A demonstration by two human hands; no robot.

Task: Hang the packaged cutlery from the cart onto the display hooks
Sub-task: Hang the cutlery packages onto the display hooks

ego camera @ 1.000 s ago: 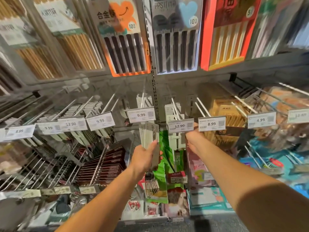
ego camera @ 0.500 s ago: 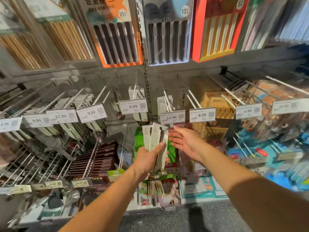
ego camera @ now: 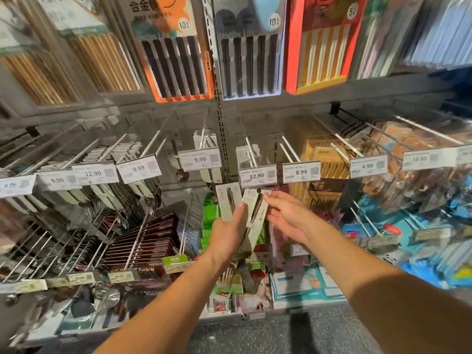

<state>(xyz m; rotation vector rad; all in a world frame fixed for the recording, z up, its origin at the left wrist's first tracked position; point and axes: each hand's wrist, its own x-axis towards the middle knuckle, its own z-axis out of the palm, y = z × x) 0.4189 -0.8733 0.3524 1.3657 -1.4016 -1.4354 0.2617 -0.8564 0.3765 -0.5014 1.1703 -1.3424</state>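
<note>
My left hand (ego camera: 227,233) grips a fanned stack of pale card cutlery packs (ego camera: 229,200) just below the hook with the 12.90 price tag (ego camera: 258,175). The fork tines hang down under that hand. My right hand (ego camera: 286,215) pinches the top edge of the rightmost pack (ego camera: 256,210) in the stack. Several matching packs hang at the back of that display hook (ego camera: 249,153). The cart is out of view.
Rows of wire hooks with price tags run left and right; the hook tagged 8.99 (ego camera: 301,171) stands just right of my hands. Boxed chopstick sets (ego camera: 178,60) fill the shelf above. Green and pink packets hang below my hands.
My right hand came back from the 12.90 hook and took hold of the rightmost pack in my left hand. The left hand has risen with the stack towards the tag.
</note>
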